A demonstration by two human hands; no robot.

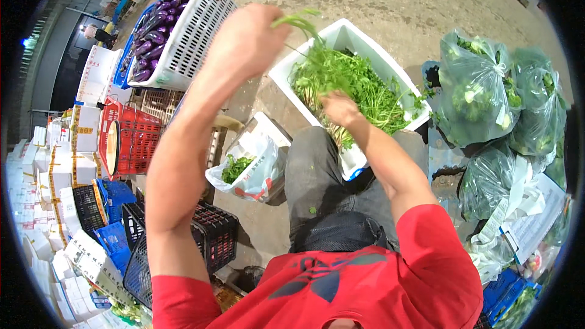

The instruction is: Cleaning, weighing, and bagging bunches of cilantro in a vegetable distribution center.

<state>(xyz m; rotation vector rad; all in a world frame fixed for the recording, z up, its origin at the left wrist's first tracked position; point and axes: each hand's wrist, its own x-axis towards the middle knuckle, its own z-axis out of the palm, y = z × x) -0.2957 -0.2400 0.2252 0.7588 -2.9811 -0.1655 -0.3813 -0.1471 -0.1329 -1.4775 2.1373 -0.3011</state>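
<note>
While the leafy greens [381, 88] are lying heaped in a white box [353, 33] just above the centre of the frame, both hands are working at them. The box is standing tilted across the picture, its near end coming between the person's knees.

The right hand [340, 108] is reaching into the left part of the heap and touching the stalks; its fingertips are being hidden by the greens, so its grip cannot be confirmed. The left hand [257, 39] is showing blurred above the box's left corner, its fingers curling closed around a few green stems [300, 22] that are trailing toward the heap.

The step in hand is, in this judgement, drawing stems out of the heap by hand. The next move is likely calling for a light pinch on the left and a steadying right hand, so that tangled stalks are not tearing.

Left of the knees, a plastic bag [262, 170] is holding cut leaves. In the upper left, purple eggplants [155, 39] are filling a white crate [198, 30], with a red basket [139, 152] sitting below. On the right side, knotted bags [478, 106] are holding green vegetables, and a clipboard [536, 216] is lying beneath them.
</note>
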